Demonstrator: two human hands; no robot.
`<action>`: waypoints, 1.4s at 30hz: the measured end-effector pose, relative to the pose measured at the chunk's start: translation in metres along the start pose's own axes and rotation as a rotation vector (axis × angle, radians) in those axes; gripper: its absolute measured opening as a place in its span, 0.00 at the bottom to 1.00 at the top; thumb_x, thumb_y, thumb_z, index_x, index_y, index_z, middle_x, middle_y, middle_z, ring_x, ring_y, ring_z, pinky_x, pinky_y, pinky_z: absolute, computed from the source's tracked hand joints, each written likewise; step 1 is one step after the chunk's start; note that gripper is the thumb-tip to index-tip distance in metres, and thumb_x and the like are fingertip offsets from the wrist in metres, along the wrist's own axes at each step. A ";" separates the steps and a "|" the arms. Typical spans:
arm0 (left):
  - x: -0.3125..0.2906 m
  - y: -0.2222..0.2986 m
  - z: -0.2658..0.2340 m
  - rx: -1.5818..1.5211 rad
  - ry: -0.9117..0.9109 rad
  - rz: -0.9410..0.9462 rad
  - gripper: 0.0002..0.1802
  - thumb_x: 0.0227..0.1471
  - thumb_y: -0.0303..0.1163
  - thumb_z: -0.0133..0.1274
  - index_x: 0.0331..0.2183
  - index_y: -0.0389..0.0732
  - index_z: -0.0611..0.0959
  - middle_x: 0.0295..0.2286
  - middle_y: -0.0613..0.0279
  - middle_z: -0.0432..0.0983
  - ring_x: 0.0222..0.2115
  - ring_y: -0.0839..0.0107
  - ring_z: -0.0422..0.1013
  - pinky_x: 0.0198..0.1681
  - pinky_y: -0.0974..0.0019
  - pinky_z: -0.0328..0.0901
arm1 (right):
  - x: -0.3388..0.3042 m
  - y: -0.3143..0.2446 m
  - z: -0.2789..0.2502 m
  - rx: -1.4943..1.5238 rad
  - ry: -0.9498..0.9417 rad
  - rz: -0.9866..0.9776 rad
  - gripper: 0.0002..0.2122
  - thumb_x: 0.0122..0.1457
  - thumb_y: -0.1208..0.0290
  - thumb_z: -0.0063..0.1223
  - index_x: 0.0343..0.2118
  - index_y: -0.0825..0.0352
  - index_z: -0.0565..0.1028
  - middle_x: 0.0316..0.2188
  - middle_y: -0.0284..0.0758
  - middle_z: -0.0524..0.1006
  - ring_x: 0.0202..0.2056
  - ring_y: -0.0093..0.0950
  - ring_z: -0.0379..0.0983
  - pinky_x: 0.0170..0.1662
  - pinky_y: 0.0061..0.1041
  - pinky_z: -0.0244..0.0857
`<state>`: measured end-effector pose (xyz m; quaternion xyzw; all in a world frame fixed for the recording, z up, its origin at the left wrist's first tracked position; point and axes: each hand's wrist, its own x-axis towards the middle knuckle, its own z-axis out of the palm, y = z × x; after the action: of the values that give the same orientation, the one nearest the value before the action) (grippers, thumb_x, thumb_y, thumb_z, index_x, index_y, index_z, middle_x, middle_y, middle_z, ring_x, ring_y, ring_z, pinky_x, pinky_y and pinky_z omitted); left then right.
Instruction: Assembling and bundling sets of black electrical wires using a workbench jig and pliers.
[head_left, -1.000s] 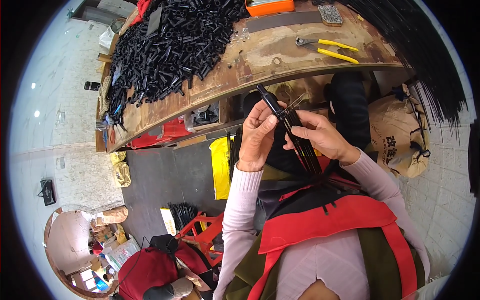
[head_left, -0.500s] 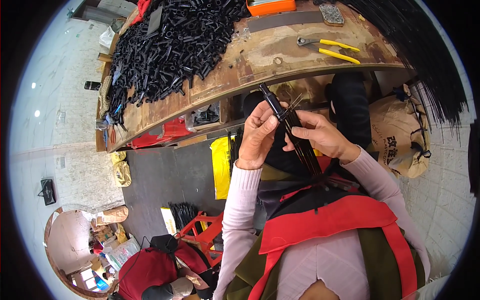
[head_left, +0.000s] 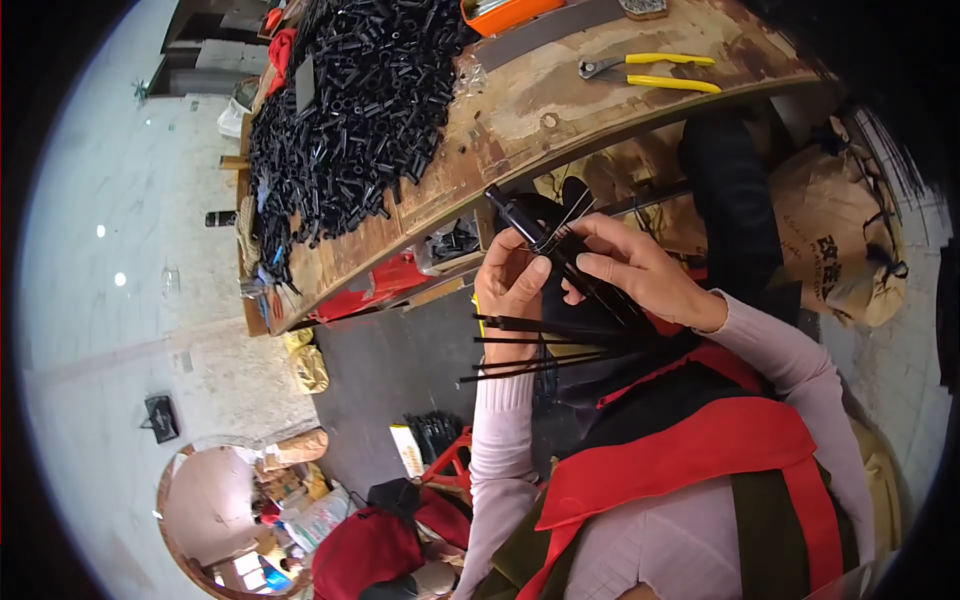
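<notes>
In front of the workbench, my left hand pinches a black tubular plastic fitting around its lower end, thumb on top. The fitting tilts up toward the bench edge. My right hand closes its thumb and fingers on thin black rods where they meet the fitting. Fine wire ends stick out above the right fingers. Several dark rods fan out leftward across my left wrist and sleeve. The exact spot where rods and fitting join is partly hidden by my fingers.
A large heap of black plastic fittings covers the bench's left part. Yellow-handled pliers lie on the wooden bench, near an orange container. A printed sack stands below at right. A person in dark red is at lower left.
The view has shifted, moving the bench upward and the room to the right. Several rods now spread left over my left wrist. Both hands keep hold of the fitting and rods.
</notes>
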<state>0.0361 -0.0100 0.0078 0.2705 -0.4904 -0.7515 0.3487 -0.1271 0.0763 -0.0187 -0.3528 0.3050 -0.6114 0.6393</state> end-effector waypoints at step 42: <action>0.028 0.003 -0.015 -0.246 -0.127 -0.269 0.30 0.48 0.24 0.61 0.52 0.35 0.67 0.44 0.60 0.69 0.44 0.68 0.73 0.46 0.66 0.73 | 0.017 0.013 -0.018 0.187 0.066 0.061 0.04 0.61 0.75 0.55 0.37 0.68 0.74 0.30 0.25 0.73 0.34 0.12 0.68 0.38 0.14 0.62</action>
<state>0.0309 -0.0409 0.0035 0.2413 -0.3752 -0.8612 0.2438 -0.1334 0.0575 -0.0390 -0.2619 0.2780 -0.6286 0.6775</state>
